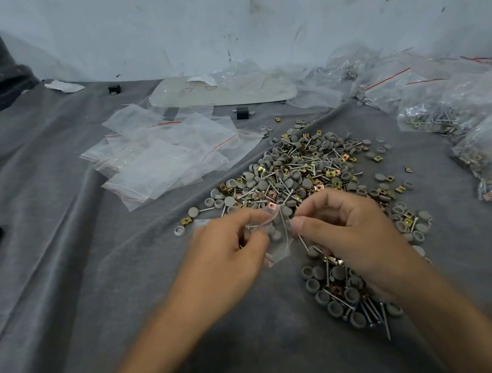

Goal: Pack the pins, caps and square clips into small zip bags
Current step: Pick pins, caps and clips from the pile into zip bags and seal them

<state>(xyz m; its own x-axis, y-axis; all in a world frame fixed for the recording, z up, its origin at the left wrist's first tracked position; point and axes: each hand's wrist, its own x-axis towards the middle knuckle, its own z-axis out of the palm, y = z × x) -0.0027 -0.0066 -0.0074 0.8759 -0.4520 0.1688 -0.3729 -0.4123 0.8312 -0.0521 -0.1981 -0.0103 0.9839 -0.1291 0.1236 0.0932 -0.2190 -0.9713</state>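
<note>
Pinching a small zip bag (275, 241) with the left hand (231, 244), fingers curled on its edge, likely to keep it off the cloth and steady for loading. Right hand (343, 228) sits just beside it, thumb and fingers clamped on a pin (303, 243). The hands are close but not touching. The pin's long axis runs steeply down the frame, lower end tilted slightly right, toward the near heap. Bag hangs between the hands, grey caps visible inside, and its red zip line shows near the lower edge. Motion blur, so I can't tell whether the mouth is open. Loose parts pile (300, 170) just beyond the hands, empty bags (161, 158) behind-left, filled bags (489, 129) right, all on the grey cloth (93, 293).
</note>
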